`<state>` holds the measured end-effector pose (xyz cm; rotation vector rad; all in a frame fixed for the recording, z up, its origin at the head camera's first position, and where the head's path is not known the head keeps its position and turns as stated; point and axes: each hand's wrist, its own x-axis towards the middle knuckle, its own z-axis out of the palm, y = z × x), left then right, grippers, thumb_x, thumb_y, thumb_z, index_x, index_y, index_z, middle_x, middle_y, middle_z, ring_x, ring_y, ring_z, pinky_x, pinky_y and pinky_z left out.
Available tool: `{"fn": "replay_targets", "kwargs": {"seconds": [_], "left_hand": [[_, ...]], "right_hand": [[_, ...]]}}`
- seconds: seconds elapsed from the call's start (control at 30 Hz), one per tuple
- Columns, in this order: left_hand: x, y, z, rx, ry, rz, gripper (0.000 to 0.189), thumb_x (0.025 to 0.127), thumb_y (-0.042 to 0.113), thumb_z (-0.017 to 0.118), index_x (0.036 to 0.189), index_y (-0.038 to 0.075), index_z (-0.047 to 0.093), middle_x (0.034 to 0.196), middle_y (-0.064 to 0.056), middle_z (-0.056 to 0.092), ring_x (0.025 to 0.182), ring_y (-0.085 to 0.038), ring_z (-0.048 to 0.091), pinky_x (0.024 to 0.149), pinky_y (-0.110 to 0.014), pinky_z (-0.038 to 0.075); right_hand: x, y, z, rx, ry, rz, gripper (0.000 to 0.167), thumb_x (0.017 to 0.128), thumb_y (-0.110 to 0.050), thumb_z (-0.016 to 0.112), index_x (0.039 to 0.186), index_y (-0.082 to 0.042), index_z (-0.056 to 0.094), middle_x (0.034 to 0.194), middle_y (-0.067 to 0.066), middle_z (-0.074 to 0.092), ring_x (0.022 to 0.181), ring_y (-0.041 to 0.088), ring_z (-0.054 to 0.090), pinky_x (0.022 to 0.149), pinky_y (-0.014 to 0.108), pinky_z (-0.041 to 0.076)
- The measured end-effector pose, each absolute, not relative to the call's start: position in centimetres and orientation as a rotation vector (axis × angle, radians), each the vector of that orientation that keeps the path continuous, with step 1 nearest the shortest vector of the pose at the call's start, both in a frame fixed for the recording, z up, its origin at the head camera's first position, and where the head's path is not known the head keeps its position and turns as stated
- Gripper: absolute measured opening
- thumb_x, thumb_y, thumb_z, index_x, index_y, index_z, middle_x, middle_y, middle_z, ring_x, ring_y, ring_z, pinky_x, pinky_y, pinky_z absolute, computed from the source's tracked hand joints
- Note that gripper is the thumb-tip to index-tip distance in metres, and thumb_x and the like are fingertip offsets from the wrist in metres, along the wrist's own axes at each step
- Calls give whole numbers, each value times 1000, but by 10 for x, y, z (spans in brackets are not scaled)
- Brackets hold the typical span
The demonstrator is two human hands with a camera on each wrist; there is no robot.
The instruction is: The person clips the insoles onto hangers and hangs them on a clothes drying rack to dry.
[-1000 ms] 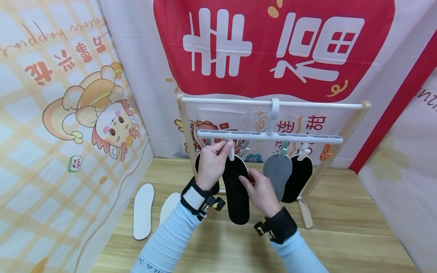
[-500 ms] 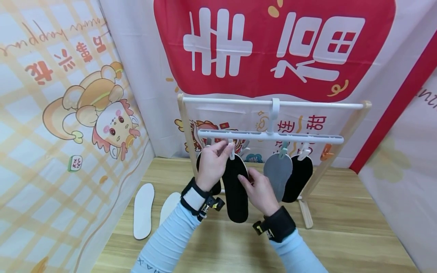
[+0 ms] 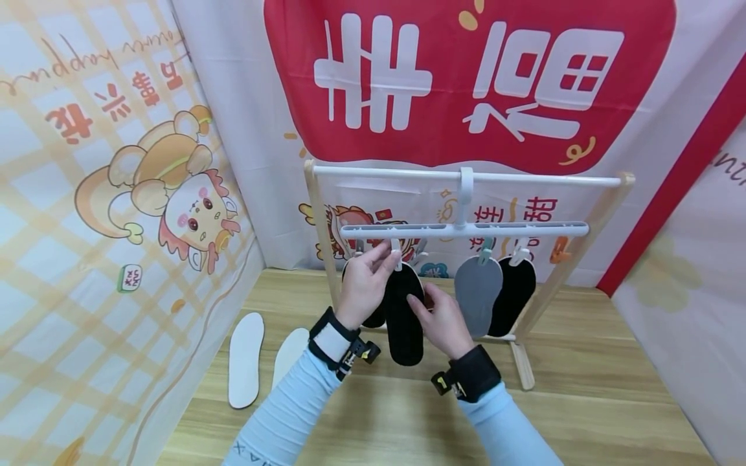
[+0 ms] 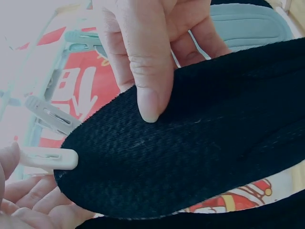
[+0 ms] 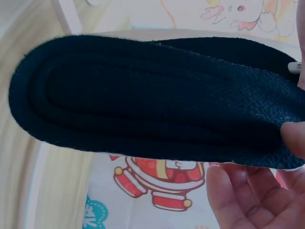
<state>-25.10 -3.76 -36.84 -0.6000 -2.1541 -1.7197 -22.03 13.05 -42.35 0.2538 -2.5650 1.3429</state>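
Observation:
A black insole (image 3: 403, 330) hangs from a white clip (image 3: 397, 254) on the pale hanger (image 3: 419, 231). My left hand (image 3: 364, 285) pinches that clip between thumb and fingers at the insole's top. With thumb in front and fingers behind, my right hand (image 3: 445, 321) holds the insole by its right edge. In the left wrist view the white clip (image 4: 50, 158) bites the insole's rounded end. Behind my left hand hangs another black insole (image 3: 375, 317), partly hidden. A grey insole (image 3: 478, 298) and a further black insole (image 3: 514, 294) hang from clips to the right.
Two white insoles lie on the wooden table at left: one whole insole (image 3: 245, 360), one insole (image 3: 288, 353) partly behind my left forearm. The hanger hooks over a rack's white bar (image 3: 379, 173), with wooden legs either side. An orange clip (image 3: 561, 250) hangs at the hanger's right end.
The held insole's lower end has risen slightly and swung away from me. The hanger's bar has tilted a little, and the other insoles have swung slightly with it. Both hands keep their holds.

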Motion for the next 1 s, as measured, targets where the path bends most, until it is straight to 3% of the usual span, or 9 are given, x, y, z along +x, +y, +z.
{"fn": "replay_targets", "kwargs": {"seconds": [0.17,0.3,0.53,0.67,1.0], "left_hand": [[-252,-41,-380,-632,-2068,-1748,43,99,26,62,135,4,58,132,-9,61,118,-16,60,94,-27,49],[-249,-44,-389,-667,-1973,-1757,38,102,15,57,137,0,56,134,-9,60,123,-17,57,97,-27,47],[-225,-52,-388,-672,-1927,-1835,37,102,3,54,137,-7,51,135,-21,57,126,-26,55,99,-28,46],[-215,-60,-391,-624,-1917,-1815,34,101,1,55,133,-12,54,130,-23,60,122,-30,58,97,-27,47],[-216,-97,-441,-456,-1940,-1823,37,102,17,57,132,-4,59,121,-11,68,113,-24,64,95,-24,48]], "right_hand": [[-224,132,-428,220,-2577,1367,15,99,-24,63,95,-9,64,90,5,68,86,21,66,79,42,56],[-224,133,-431,202,-2565,1404,15,99,-22,63,98,-8,65,97,8,69,90,23,67,81,43,56],[-226,135,-438,187,-2566,1443,20,100,-23,62,111,-6,67,105,11,69,95,25,68,84,42,56],[-228,139,-443,193,-2589,1427,27,100,-23,61,119,-4,65,108,12,69,98,27,68,86,43,55],[-228,149,-450,196,-2566,1431,32,100,-17,62,128,-2,63,107,12,68,95,28,68,82,43,55]]}}
